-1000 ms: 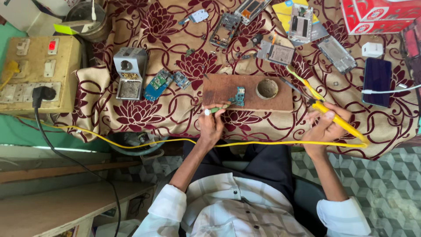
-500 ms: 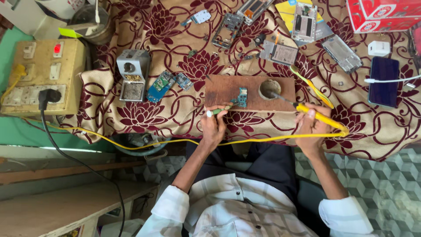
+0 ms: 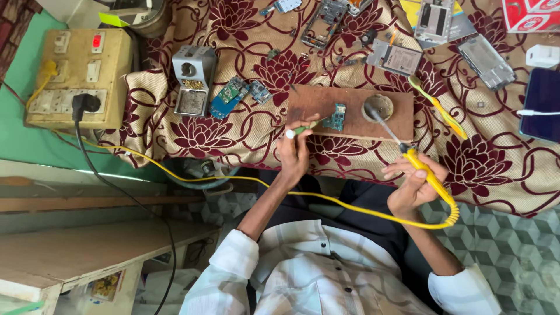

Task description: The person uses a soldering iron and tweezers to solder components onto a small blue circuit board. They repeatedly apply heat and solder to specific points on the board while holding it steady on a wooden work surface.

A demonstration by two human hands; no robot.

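My left hand [image 3: 293, 156] grips a thin green-handled tool [image 3: 303, 129], its tip at a small teal circuit board [image 3: 335, 116] that lies on a brown wooden block [image 3: 350, 125]. In my right hand [image 3: 411, 189] is a yellow soldering iron [image 3: 429, 178]. Its metal tip reaches up into a round recess [image 3: 379, 108] in the block's right part. The iron's yellow cord [image 3: 326, 198] loops back across my lap to the left.
A floral cloth [image 3: 496, 175] covers the table. A switch box [image 3: 79, 76] with a black plug sits far left, with a metal iron stand [image 3: 192, 81] and loose circuit boards [image 3: 230, 96] beside it. Phone frames [image 3: 324, 23], a yellow brush [image 3: 437, 105] and a dark phone [image 3: 542, 105] lie behind and right.
My right hand has swung the soldering iron so its tip now sits in the block's round recess. My left hand stays at the circuit board. The view has moved closer.
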